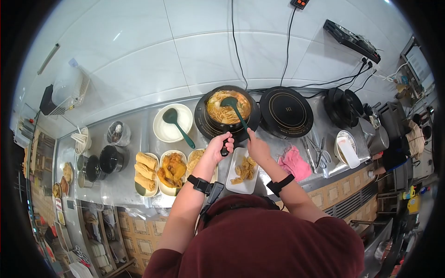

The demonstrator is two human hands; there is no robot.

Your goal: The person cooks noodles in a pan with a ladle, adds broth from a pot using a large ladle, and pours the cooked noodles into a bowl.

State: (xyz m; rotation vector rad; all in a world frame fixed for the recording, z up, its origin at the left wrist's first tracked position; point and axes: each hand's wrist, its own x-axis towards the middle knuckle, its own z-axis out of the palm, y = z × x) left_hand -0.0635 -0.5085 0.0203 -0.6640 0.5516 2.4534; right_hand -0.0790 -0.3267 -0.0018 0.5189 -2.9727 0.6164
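My left hand (pixel 219 147) is wrapped round the black handle of a pan (pixel 228 88) on an induction cooker. Noodles in reddish broth (pixel 215 109) fill the pan. In my right hand (pixel 258 148) is the handle of a dark green ladle (pixel 230 102), whose head rests in the noodles. A second green ladle (pixel 170 116) lies across a white bowl (pixel 160 132) to the left. Below my hands sits a white tray (pixel 241 186) with brown fried pieces (pixel 245 169).
Fried rolls (pixel 145 171) and fried chicken (pixel 172 169) sit in trays at left. Another cooker (pixel 286 112) stands right of the pan. A pink cloth (pixel 295 163), scissors (pixel 323 159) and a bowl (pixel 340 139) lie farther right. Black pots (pixel 111 160) stand at left.
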